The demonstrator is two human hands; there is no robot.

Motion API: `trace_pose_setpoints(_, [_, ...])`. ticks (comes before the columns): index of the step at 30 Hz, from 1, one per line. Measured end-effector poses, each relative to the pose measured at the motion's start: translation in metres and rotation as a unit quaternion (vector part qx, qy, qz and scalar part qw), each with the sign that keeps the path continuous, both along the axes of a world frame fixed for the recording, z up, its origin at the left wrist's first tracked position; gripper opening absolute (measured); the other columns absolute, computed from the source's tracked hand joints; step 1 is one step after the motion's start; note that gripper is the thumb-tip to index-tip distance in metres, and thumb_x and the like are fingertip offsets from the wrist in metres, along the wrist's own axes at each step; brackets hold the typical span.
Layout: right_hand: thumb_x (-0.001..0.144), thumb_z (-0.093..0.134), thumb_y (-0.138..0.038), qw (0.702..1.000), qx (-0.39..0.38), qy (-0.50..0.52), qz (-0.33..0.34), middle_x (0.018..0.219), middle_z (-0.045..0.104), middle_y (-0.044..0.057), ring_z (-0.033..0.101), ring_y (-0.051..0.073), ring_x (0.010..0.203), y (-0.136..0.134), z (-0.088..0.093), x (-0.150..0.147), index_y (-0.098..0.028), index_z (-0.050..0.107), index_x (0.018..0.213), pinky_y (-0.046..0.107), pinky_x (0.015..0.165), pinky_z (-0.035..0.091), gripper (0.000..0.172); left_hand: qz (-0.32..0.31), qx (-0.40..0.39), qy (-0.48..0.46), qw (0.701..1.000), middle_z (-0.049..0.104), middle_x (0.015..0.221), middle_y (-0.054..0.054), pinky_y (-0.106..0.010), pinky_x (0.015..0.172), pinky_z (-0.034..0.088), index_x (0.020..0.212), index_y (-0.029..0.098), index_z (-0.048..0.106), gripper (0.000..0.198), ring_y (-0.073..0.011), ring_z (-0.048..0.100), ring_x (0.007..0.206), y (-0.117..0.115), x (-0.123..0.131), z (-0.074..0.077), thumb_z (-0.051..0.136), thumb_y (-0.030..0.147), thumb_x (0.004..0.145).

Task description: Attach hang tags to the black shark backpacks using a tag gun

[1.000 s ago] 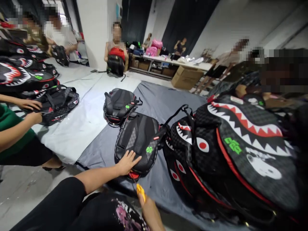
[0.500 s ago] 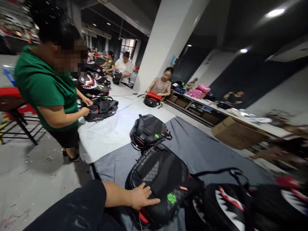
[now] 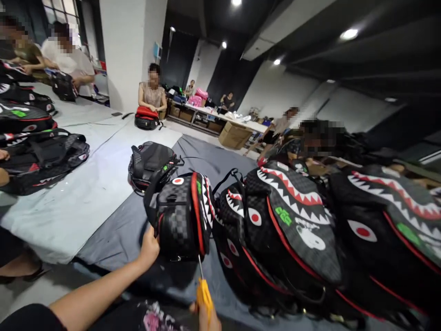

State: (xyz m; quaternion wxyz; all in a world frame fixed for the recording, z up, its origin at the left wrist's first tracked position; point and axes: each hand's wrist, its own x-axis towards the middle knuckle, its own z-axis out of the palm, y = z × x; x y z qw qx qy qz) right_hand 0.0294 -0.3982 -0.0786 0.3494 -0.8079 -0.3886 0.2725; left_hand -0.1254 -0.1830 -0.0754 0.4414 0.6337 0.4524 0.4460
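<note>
While the left hand (image 3: 149, 248) grips the lower left edge of a checked backpack (image 3: 177, 225), its fingers curled around behind it, the right hand (image 3: 209, 317) is closed on a yellow-handled tool (image 3: 204, 294). The two hands are apart. The tool's thin metal shaft points up at the bottom end of the backpack's red strip (image 3: 195, 211); whether the tip touches it, I cannot tell.

The backpack is propped on its side on the grey cloth (image 3: 110, 230), directly before the wearer, its toothed front turned right and a red-and-white eye showing on its side. A green emblem sits near the teeth, too small to read. Half a second ago it lay back panel up, with the left hand spread on top; now it has been turned.

Just beyond it lies a second backpack (image 3: 151, 158), back panel up. To the right, shark-mouth bags (image 3: 296, 225) stand close together; one carries a green emblem (image 3: 284, 215) and a white dog figure (image 3: 312, 236), with blurred white marks above that I cannot read.

Farther off, a co-worker (image 3: 153, 94) has both hands at a red-and-black bag (image 3: 148, 117) on the white cloth (image 3: 58, 207).
</note>
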Motion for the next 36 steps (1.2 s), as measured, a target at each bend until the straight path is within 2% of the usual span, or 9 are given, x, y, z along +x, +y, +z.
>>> trace_pose_setpoints(3, [0.088, 0.023, -0.074, 0.998, 0.04, 0.042, -0.001, 0.07, 0.065, 0.007, 0.064, 0.026, 0.071, 0.006, -0.014, 0.001, -0.02, 0.068, 0.095, 0.038, 0.074, 0.051, 0.071, -0.196, -0.052, 0.152, 0.967, 0.059, 0.134, -0.014, -0.044, 0.101, 0.048, 0.134, 0.015, 0.051, 0.054, -0.0297, 0.056, 0.123, -0.033, -0.045, -0.035, 0.052, 0.035, 0.084])
trace_pose_setpoints(6, [0.088, 0.034, -0.071, 0.995, -0.012, 0.089, 0.045, 0.067, 0.064, 0.007, 0.062, 0.024, 0.066, 0.015, -0.03, 0.006, -0.015, 0.065, 0.094, 0.034, 0.066, 0.048, 0.065, -0.373, -0.089, 0.253, 0.888, 0.073, 0.102, -0.005, -0.035, 0.083, 0.054, 0.107, 0.019, 0.068, 0.03, -0.0239, 0.068, 0.094, -0.055, -0.086, -0.029, 0.055, 0.034, 0.085])
trace_pose_setpoints(10, [0.091, 0.032, -0.07, 0.986, -0.003, 0.163, 0.031, 0.066, 0.064, 0.007, 0.061, 0.021, 0.063, 0.013, -0.036, -0.002, -0.013, 0.063, 0.095, 0.032, 0.065, 0.047, 0.065, -0.262, 0.084, 0.308, 0.911, 0.069, 0.109, -0.007, -0.038, 0.093, 0.047, 0.126, 0.021, 0.058, 0.04, -0.0226, 0.063, 0.101, -0.051, -0.107, 0.001, 0.054, 0.04, 0.091])
trace_pose_setpoints(16, [0.087, 0.037, -0.074, 0.975, 0.038, 0.219, 0.004, 0.07, 0.066, 0.009, 0.062, 0.02, 0.066, 0.009, -0.018, -0.011, -0.013, 0.062, 0.081, 0.032, 0.07, 0.048, 0.066, -0.167, 0.365, 0.354, 0.845, 0.06, 0.125, -0.014, -0.046, 0.101, 0.039, 0.146, 0.026, 0.036, 0.059, -0.0273, 0.054, 0.115, -0.011, -0.101, 0.011, 0.054, 0.038, 0.092])
trace_pose_setpoints(20, [0.08, 0.041, -0.08, 0.962, 0.045, 0.268, -0.034, 0.066, 0.066, 0.01, 0.061, 0.021, 0.06, 0.01, -0.01, -0.02, -0.014, 0.062, 0.078, 0.032, 0.061, 0.048, 0.069, -0.286, 0.326, 0.399, 0.808, 0.024, 0.158, -0.017, -0.054, 0.113, 0.025, 0.152, 0.021, 0.026, 0.083, -0.0378, 0.024, 0.144, 0.009, -0.083, 0.016, 0.063, 0.048, 0.083])
trace_pose_setpoints(22, [0.078, 0.043, -0.081, 0.954, 0.055, 0.29, -0.054, 0.067, 0.066, 0.011, 0.06, 0.021, 0.057, 0.009, -0.008, -0.024, -0.014, 0.062, 0.077, 0.032, 0.055, 0.047, 0.069, -0.341, 0.265, 0.398, 0.809, 0.035, 0.155, -0.012, -0.048, 0.112, 0.032, 0.149, 0.023, 0.034, 0.071, -0.033, 0.035, 0.14, 0.02, -0.068, 0.022, 0.059, 0.035, 0.084])
trace_pose_setpoints(27, [0.089, 0.038, -0.07, 0.963, 0.111, 0.241, -0.055, 0.074, 0.065, 0.01, 0.062, 0.022, 0.069, -0.006, -0.006, -0.023, -0.016, 0.062, 0.083, 0.033, 0.07, 0.049, 0.06, -0.143, 0.135, 0.351, 0.916, 0.073, 0.102, -0.008, -0.032, 0.08, 0.048, 0.112, 0.02, 0.07, 0.034, -0.0237, 0.067, 0.091, 0.082, -0.009, 0.075, 0.048, 0.034, 0.089])
trace_pose_setpoints(31, [0.097, 0.029, -0.058, 0.969, 0.134, 0.174, -0.117, 0.071, 0.061, 0.005, 0.059, 0.02, 0.065, -0.016, -0.006, -0.021, -0.019, 0.056, 0.088, 0.034, 0.072, 0.048, 0.048, -0.137, 0.167, 0.342, 0.915, 0.072, 0.082, -0.008, -0.027, 0.067, 0.041, 0.095, 0.017, 0.073, 0.039, -0.0201, 0.063, 0.075, 0.118, 0.028, 0.11, 0.05, 0.048, 0.09])
trace_pose_setpoints(36, [0.096, 0.027, -0.056, 0.984, 0.052, 0.128, -0.113, 0.058, 0.055, 0.002, 0.052, 0.019, 0.053, -0.001, -0.008, -0.011, -0.02, 0.055, 0.09, 0.03, 0.056, 0.043, 0.047, -0.186, 0.225, 0.359, 0.887, 0.065, 0.067, -0.004, -0.026, 0.06, 0.032, 0.084, 0.018, 0.07, 0.039, -0.0157, 0.055, 0.061, 0.108, 0.038, 0.108, 0.046, 0.048, 0.092])
